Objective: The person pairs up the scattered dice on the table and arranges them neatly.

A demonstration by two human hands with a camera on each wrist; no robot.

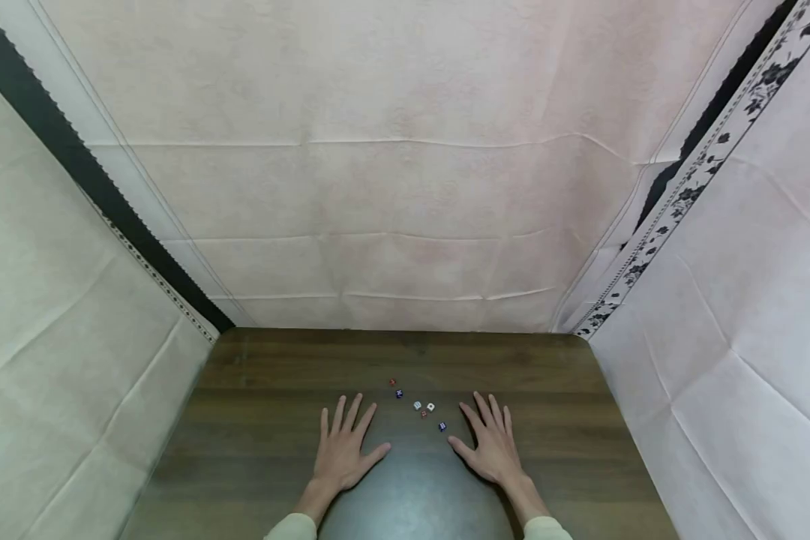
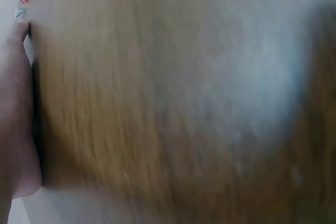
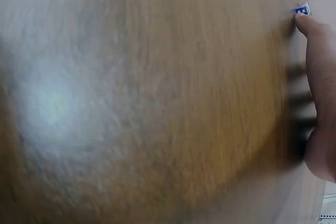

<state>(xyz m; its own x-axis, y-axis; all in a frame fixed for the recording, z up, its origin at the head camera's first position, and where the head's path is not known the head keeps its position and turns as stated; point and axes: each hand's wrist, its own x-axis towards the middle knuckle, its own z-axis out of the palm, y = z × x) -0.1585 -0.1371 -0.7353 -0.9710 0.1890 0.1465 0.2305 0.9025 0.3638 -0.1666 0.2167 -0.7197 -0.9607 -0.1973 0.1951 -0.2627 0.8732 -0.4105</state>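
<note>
Several small dice lie scattered on the tabletop between the two hands. In the head view, a red die [image 1: 392,382] and a blue die [image 1: 399,393] lie farthest off. Closer in are two white dice [image 1: 430,406] side by side, with a second red die [image 1: 424,414] just below. Another blue die [image 1: 442,426] is nearest the right hand. The left hand [image 1: 340,454] rests on the table left of the dice, fingers straight and spread. To their right the right hand [image 1: 493,450] lies likewise spread, holding nothing. Each wrist view shows only the edge of its hand.
A dark wood-grain table [image 1: 243,435] spans the front, with a glossy reflection near its middle. Pale creased cloth walls [image 1: 405,187] enclose it at the back and both sides. A floral border strip [image 1: 688,191] runs down the right-hand corner.
</note>
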